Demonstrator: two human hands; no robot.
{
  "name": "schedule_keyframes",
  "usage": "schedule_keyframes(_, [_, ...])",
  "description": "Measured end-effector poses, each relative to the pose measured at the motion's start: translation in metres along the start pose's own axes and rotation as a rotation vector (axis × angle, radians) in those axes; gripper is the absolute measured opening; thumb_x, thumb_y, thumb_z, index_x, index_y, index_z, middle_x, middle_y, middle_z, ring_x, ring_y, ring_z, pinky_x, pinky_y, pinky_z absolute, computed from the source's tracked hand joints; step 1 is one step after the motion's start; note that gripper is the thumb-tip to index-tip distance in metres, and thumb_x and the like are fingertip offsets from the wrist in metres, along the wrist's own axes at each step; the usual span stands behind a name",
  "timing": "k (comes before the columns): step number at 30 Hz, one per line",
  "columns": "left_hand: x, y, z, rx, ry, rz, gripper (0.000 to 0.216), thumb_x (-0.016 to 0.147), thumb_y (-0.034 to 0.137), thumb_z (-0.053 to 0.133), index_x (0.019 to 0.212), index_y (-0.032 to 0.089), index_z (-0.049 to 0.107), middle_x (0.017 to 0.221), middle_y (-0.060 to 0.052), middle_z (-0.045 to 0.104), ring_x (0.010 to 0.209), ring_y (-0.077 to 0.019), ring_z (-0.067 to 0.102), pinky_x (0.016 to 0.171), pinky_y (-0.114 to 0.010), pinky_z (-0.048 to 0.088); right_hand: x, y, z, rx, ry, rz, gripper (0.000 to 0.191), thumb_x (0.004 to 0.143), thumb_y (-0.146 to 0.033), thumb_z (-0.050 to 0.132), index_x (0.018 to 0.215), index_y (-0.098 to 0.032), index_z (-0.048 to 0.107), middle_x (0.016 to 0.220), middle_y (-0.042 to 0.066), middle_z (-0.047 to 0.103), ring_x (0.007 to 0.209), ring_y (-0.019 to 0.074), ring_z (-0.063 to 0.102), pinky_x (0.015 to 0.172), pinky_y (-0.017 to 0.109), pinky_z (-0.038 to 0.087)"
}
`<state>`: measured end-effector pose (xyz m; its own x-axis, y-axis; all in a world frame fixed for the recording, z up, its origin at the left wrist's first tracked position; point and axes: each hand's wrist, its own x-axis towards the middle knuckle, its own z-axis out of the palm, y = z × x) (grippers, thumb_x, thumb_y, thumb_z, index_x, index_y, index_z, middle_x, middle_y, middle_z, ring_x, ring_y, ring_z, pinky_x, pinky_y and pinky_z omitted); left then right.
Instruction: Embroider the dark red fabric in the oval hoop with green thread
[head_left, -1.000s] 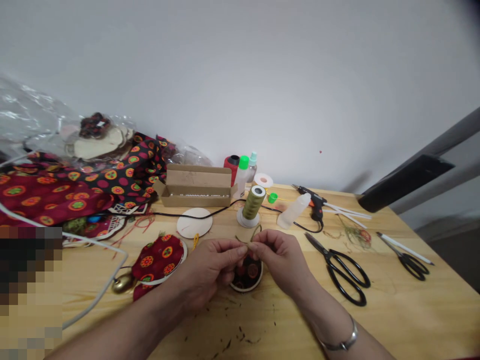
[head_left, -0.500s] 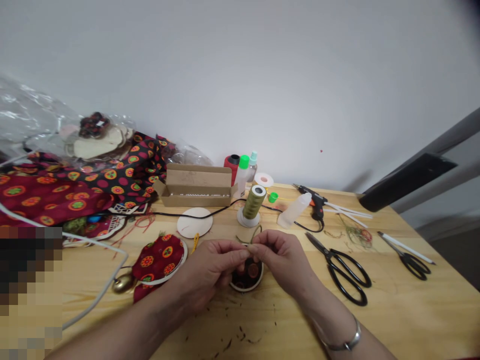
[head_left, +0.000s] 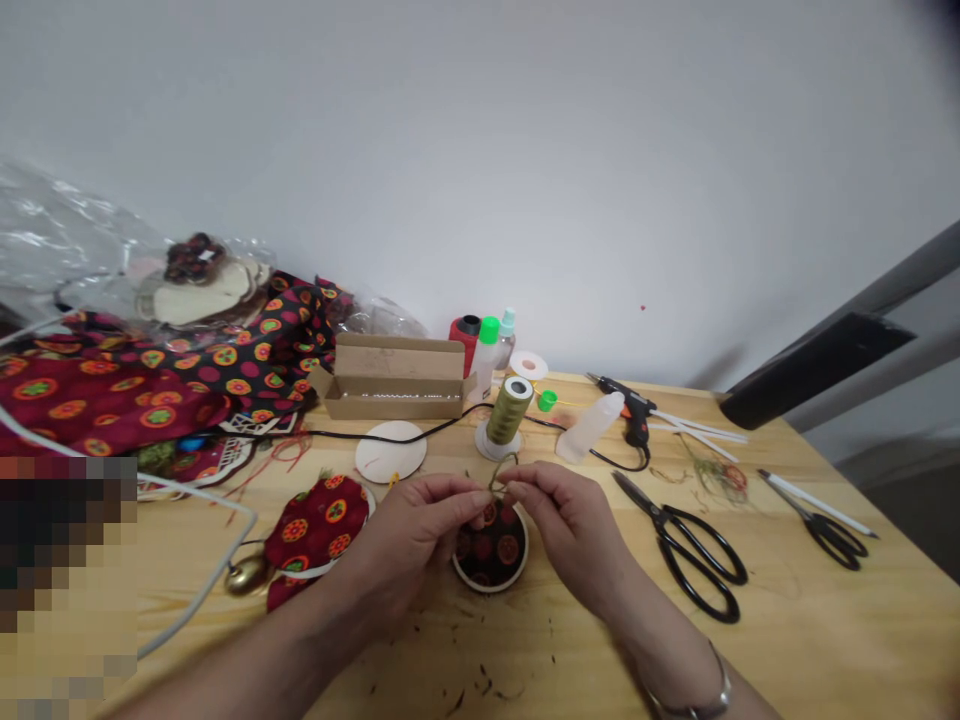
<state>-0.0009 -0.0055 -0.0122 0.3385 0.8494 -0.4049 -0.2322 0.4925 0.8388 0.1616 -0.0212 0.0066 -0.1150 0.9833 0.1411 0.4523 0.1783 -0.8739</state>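
Observation:
Between my hands is a looped olive-green cord (head_left: 504,466). My left hand (head_left: 424,530) pinches it from the left, thumb and forefinger together. From the right, my right hand (head_left: 566,520) pinches the cord with its fingertips. Just below lies a round disc (head_left: 491,555) covered in dark flowered fabric with a pale rim; my left fingers hide part of its upper left. Behind the hands stands a spool of olive thread (head_left: 509,412). Left of my left hand lies a red flowered fabric piece (head_left: 319,525) with a brass bell (head_left: 246,575) beside it.
Large black scissors (head_left: 686,550) lie to the right, with smaller scissors (head_left: 829,535) beyond. A glue gun (head_left: 630,400), a white squeeze bottle (head_left: 592,428) and an open cardboard box (head_left: 397,400) stand toward the wall. Patterned cloth (head_left: 247,330) heaps at left. A black cable (head_left: 352,437) crosses the table.
My hands have drawn slightly apart at the fingertips, with the cord loop between them. More of the dark fabric disc now shows below.

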Motion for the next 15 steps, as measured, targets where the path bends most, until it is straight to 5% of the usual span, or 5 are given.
schedule_keyframes(5, [-0.001,0.002,0.003,-0.059,0.020,-0.001,0.012,0.064,0.024,0.073,0.069,0.013,0.069,0.059,0.000,0.065,0.054,-0.0101,0.055,0.054,-0.020,0.041,-0.001,0.001,-0.006,-0.345,0.028,-0.134,0.019,0.084,-0.021,0.047,0.071,-0.018,0.060,0.064,0.001,0.057,0.061,0.0126,0.050,0.057,0.024,0.037])
schedule_keyframes(10, [-0.002,0.001,0.005,-0.081,0.005,-0.003,0.013,0.067,0.026,0.071,0.073,0.014,0.070,0.063,-0.002,0.068,0.060,-0.0138,0.060,0.061,-0.024,0.045,-0.010,-0.005,-0.003,-0.413,0.122,-0.172,0.022,0.086,-0.025,0.046,0.066,-0.018,0.054,0.059,0.001,0.054,0.054,0.0113,0.046,0.052,0.024,0.034])
schedule_keyframes(15, [-0.001,0.002,0.005,-0.178,-0.032,-0.043,0.010,0.069,0.024,0.069,0.068,0.014,0.067,0.058,0.000,0.064,0.049,-0.0095,0.055,0.050,-0.020,0.043,-0.019,-0.004,0.012,-0.672,-0.001,-0.556,0.020,0.085,-0.017,0.044,0.069,-0.017,0.055,0.063,0.003,0.056,0.057,0.0135,0.048,0.053,0.027,0.032])
